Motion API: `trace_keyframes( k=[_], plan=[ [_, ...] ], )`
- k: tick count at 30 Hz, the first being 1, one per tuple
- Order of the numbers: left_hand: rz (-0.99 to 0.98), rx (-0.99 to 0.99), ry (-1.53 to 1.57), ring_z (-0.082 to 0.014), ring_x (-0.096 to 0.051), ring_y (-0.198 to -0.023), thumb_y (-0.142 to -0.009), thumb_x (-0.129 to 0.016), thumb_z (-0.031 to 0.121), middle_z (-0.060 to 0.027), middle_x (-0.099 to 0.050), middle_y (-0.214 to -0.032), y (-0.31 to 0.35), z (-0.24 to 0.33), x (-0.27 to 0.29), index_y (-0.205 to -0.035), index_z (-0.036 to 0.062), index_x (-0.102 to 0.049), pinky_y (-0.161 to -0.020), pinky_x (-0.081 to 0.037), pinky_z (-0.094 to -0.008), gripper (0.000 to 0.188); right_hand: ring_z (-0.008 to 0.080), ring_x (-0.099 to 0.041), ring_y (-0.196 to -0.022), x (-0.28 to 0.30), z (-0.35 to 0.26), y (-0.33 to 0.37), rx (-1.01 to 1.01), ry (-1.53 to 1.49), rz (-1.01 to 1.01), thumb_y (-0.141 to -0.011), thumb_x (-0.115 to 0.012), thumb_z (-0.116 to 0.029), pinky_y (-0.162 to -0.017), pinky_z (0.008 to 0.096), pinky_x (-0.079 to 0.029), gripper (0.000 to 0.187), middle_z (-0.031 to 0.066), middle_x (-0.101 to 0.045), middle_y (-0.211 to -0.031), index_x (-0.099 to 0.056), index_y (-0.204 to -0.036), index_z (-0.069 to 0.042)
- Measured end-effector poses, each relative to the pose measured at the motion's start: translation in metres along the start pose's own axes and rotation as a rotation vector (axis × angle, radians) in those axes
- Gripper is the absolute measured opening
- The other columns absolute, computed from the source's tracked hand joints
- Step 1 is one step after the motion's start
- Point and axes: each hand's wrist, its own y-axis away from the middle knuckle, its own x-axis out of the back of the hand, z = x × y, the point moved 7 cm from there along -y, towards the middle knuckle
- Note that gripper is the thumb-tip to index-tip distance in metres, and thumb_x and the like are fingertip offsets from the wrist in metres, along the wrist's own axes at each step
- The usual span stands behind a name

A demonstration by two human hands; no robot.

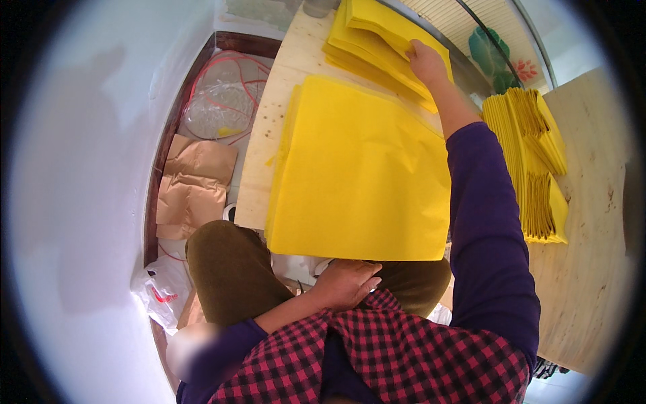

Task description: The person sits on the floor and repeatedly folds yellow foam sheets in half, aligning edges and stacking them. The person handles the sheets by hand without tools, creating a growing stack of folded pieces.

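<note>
A broad stack of flat yellow fabric-like sheets (363,168) lies on the near part of the pale wooden table, its front edge along my lap. Beyond it, at the far edge, is a second pile of yellow folded sheets (383,54). With fingers closed, my right hand (428,62) pinches the edge of an upper yellow sheet (387,19) on this far pile; that sheet stands slightly raised. Down at my lap, just below the front edge of the near stack, rests my left hand (346,284). Its fingers lie loosely extended to the right, with nothing seen in them.
To the right, bundles of folded yellow pieces (528,165) sit on another wooden surface (592,202). Brown paper (195,188), a clear plastic bundle with red cord (219,101) and a white plastic bag (163,289) lie on the floor beside the left wall.
</note>
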Motion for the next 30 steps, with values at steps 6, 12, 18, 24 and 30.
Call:
trace_keyframes(
  k=[6, 12, 18, 24, 30],
  plan=[
    [-0.042, 0.03, 0.019, -0.0363, -0.058, -0.104, -0.094, -0.049, 0.023, -0.0205, -0.061, -0.112, -0.003, -0.001, 0.001, -0.117, 0.0002, -0.059, -0.088, -0.046, -0.0429, 0.034, 0.0375, -0.061, -0.095, 0.025, 0.02, -0.012, 0.036, -0.015, 0.108, -0.091, -0.054, -0.025, -0.078, 0.0476, -0.049, 0.024, 0.017, -0.065, -0.102, -0.055, -0.109, -0.01],
    [-0.043, 0.019, 0.03, -0.0358, -0.058, -0.104, -0.094, -0.049, 0.023, -0.0202, -0.061, -0.112, -0.006, -0.001, -0.002, -0.118, 0.0001, -0.058, -0.088, -0.046, -0.043, 0.034, 0.0379, -0.06, -0.097, 0.05, 0.039, -0.028, 0.026, 0.015, 0.182, -0.092, -0.053, -0.026, -0.078, 0.0484, -0.049, 0.027, 0.0173, -0.064, -0.103, -0.054, -0.114, -0.01],
    [-0.053, 0.031, 0.037, -0.0357, -0.058, -0.105, -0.095, -0.049, 0.024, -0.0208, -0.061, -0.112, -0.005, -0.002, -0.004, -0.118, 0.0002, -0.058, -0.089, -0.046, -0.0426, 0.035, 0.0401, -0.058, -0.097, 0.066, 0.045, -0.035, 0.078, 0.065, 0.185, -0.093, -0.052, -0.027, -0.079, 0.0492, -0.048, 0.033, 0.0193, -0.064, -0.102, -0.05, -0.121, -0.009],
    [-0.025, 0.001, 0.022, -0.0362, -0.057, -0.105, -0.095, -0.048, 0.023, -0.0213, -0.061, -0.113, -0.003, -0.001, -0.003, -0.12, 0.0004, -0.057, -0.088, -0.046, -0.043, 0.035, 0.0382, -0.059, -0.097, 0.055, 0.04, -0.025, 0.05, 0.031, 0.157, -0.093, -0.052, -0.025, -0.079, 0.0486, -0.048, 0.028, 0.0181, -0.064, -0.102, -0.053, -0.117, -0.012],
    [-0.039, 0.007, 0.035, -0.0366, -0.058, -0.103, -0.095, -0.049, 0.023, -0.0206, -0.061, -0.11, -0.003, -0.002, -0.004, -0.119, 0.0004, -0.057, -0.088, -0.046, -0.0429, 0.034, 0.0374, -0.061, -0.096, 0.045, 0.031, -0.016, 0.039, 0.018, 0.119, -0.092, -0.052, -0.025, -0.08, 0.047, -0.049, 0.028, 0.0167, -0.064, -0.103, -0.054, -0.117, -0.013]
  ],
)
